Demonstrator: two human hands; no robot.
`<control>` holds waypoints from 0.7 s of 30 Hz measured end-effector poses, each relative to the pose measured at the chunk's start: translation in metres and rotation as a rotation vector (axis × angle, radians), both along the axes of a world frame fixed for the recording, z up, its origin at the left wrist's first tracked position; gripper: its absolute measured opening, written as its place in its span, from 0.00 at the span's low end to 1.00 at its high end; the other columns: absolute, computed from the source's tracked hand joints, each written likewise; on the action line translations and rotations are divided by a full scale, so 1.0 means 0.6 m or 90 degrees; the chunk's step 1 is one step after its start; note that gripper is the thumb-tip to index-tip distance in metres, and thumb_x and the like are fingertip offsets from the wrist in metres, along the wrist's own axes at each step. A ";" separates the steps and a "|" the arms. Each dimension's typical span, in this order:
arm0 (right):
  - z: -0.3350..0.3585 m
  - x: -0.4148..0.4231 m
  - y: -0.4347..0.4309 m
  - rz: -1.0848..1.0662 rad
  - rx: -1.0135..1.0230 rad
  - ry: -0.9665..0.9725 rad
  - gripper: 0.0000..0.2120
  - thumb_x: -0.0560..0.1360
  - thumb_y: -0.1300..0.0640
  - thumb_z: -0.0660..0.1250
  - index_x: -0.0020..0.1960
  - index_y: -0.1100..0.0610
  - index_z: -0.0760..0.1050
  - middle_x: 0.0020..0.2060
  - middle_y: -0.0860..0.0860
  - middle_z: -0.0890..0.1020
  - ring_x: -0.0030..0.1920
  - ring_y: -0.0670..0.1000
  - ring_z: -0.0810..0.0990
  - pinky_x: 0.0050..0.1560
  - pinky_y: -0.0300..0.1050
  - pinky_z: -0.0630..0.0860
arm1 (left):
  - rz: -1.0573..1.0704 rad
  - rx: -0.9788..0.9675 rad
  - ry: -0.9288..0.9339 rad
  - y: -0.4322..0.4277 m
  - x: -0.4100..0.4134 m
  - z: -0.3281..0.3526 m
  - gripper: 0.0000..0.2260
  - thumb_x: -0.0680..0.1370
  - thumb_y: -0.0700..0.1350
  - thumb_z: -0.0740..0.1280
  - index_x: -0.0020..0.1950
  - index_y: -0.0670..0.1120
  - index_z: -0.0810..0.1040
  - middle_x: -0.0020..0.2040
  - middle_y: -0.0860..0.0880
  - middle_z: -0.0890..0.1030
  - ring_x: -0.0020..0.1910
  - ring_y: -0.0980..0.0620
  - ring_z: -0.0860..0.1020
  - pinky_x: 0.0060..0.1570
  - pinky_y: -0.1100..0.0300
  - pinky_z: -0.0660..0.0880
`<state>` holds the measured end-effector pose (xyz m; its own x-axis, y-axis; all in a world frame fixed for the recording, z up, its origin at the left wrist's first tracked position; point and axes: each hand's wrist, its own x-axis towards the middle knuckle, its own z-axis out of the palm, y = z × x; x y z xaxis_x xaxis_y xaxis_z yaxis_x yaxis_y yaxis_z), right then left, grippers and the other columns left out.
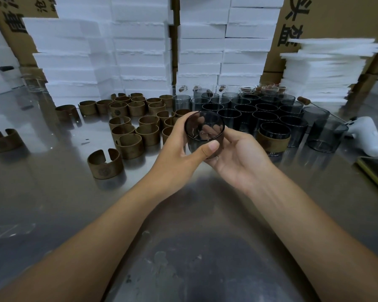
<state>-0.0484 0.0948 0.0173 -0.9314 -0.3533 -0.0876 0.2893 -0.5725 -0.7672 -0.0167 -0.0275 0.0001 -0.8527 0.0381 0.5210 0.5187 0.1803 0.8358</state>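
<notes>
Both hands hold a single dark glass cup (204,131) up off the bench (52,192), just in front of the rows of stock. The cup is tipped so its open mouth faces the camera. The left hand (177,147) grips it from the near side, thumb pressed across the wall and fingertips curled over the far rim. The right hand (240,155) cradles it from below and behind, and its fingers show through the tinted glass. The cup wears no band. To the left stand many split brown sleeves (135,120), each a ring with a gap in it, and the nearest sleeve (105,163) sits alone, well apart from the hands. To the right are the bare cups (249,112) in close rows, and at their near edge stands one sleeved cup (273,138) with a brown band round its lower half. White foam boxes (140,51) are stacked behind. Judging by that banded cup, the work is fitting sleeves onto cups, and this looks like the step of taking up and checking a bare one before dressing it. The next move probably calls for the right hand alone to steady the cup. That would free the left hand to reach for a sleeve, spread its gap and slide it squarely up from the base. The wall looks smooth and likely to slip, so the grip should stay firm.
</notes>
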 end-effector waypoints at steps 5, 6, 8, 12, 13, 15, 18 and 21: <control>0.004 0.009 -0.002 0.043 0.020 -0.002 0.16 0.82 0.52 0.55 0.58 0.60 0.76 0.49 0.57 0.83 0.48 0.53 0.82 0.54 0.51 0.77 | -0.008 0.029 -0.005 0.005 0.006 0.006 0.26 0.70 0.49 0.67 0.66 0.46 0.66 0.58 0.56 0.76 0.62 0.56 0.74 0.67 0.58 0.69; 0.005 0.010 -0.003 0.049 0.028 -0.005 0.16 0.82 0.51 0.54 0.60 0.59 0.75 0.50 0.56 0.82 0.48 0.53 0.82 0.53 0.51 0.78 | -0.008 0.032 -0.006 0.005 0.006 0.007 0.26 0.70 0.49 0.67 0.66 0.47 0.66 0.58 0.55 0.76 0.63 0.55 0.74 0.67 0.58 0.69; 0.004 0.013 -0.004 0.061 0.066 -0.012 0.18 0.82 0.49 0.53 0.61 0.57 0.75 0.53 0.57 0.83 0.54 0.53 0.82 0.54 0.52 0.77 | -0.006 0.033 -0.008 0.004 0.006 0.006 0.22 0.72 0.46 0.68 0.64 0.49 0.67 0.57 0.56 0.76 0.62 0.57 0.75 0.64 0.61 0.70; 0.002 0.014 -0.009 0.083 0.155 -0.035 0.24 0.81 0.42 0.52 0.66 0.55 0.74 0.58 0.56 0.82 0.59 0.54 0.80 0.63 0.55 0.72 | 0.000 0.028 -0.004 0.000 0.002 0.002 0.19 0.76 0.37 0.68 0.62 0.52 0.67 0.56 0.56 0.77 0.56 0.65 0.76 0.56 0.70 0.71; 0.001 0.014 -0.009 0.085 0.168 -0.043 0.24 0.81 0.41 0.53 0.66 0.55 0.74 0.56 0.55 0.83 0.56 0.54 0.81 0.63 0.55 0.72 | 0.004 0.022 -0.001 -0.002 0.001 0.002 0.19 0.76 0.37 0.68 0.62 0.52 0.67 0.56 0.56 0.76 0.57 0.65 0.76 0.56 0.70 0.71; -0.001 0.012 -0.009 0.085 0.194 -0.057 0.24 0.80 0.39 0.54 0.64 0.54 0.75 0.48 0.53 0.85 0.47 0.50 0.84 0.57 0.54 0.75 | 0.016 0.006 0.011 -0.004 0.000 0.002 0.20 0.76 0.36 0.68 0.63 0.51 0.68 0.56 0.57 0.76 0.57 0.65 0.75 0.57 0.70 0.71; -0.005 0.008 -0.006 0.050 0.232 -0.066 0.24 0.78 0.39 0.58 0.60 0.57 0.77 0.40 0.52 0.86 0.37 0.48 0.85 0.44 0.48 0.77 | 0.028 -0.016 0.022 -0.006 -0.001 0.002 0.20 0.75 0.36 0.69 0.63 0.52 0.67 0.56 0.58 0.76 0.57 0.65 0.74 0.58 0.71 0.69; -0.004 0.005 -0.005 -0.006 0.228 -0.061 0.19 0.78 0.44 0.61 0.55 0.59 0.77 0.38 0.54 0.85 0.38 0.50 0.84 0.41 0.45 0.78 | 0.030 -0.031 0.029 -0.006 -0.002 0.000 0.21 0.75 0.37 0.69 0.64 0.50 0.67 0.58 0.56 0.75 0.59 0.64 0.73 0.59 0.70 0.68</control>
